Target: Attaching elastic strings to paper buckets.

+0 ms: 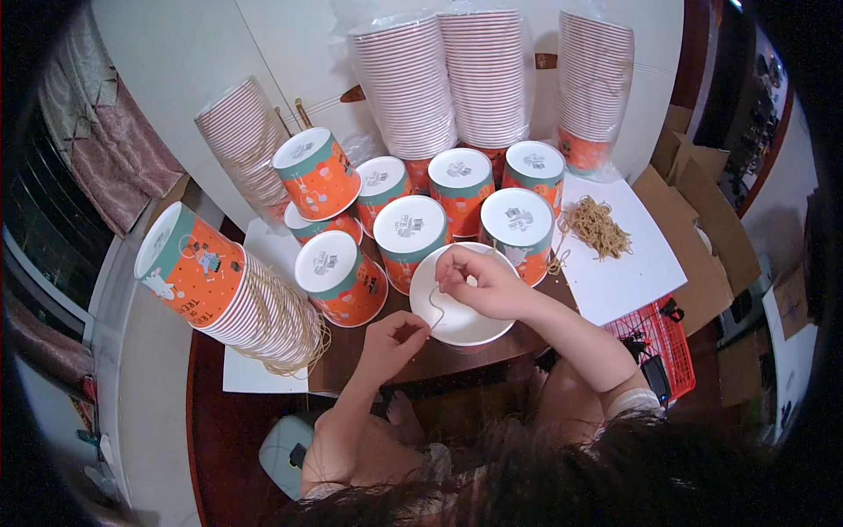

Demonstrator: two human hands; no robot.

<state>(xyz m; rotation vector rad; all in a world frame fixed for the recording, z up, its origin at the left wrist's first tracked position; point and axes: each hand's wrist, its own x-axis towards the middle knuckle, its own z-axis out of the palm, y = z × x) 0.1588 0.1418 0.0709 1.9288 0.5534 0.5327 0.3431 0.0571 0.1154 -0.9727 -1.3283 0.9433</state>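
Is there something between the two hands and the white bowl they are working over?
No. The left hand and the right hand already pinch a rubber band right above the open white bowl; nothing visible lies between them and it.

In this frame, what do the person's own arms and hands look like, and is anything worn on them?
Both forearms enter from the lower edge and are bare. The left hand and right hand have no gloves, and no rings, watch or bracelet can be made out. The only clothing visible is a short light-coloured sleeve edge high on the right arm. No markings or cables show.
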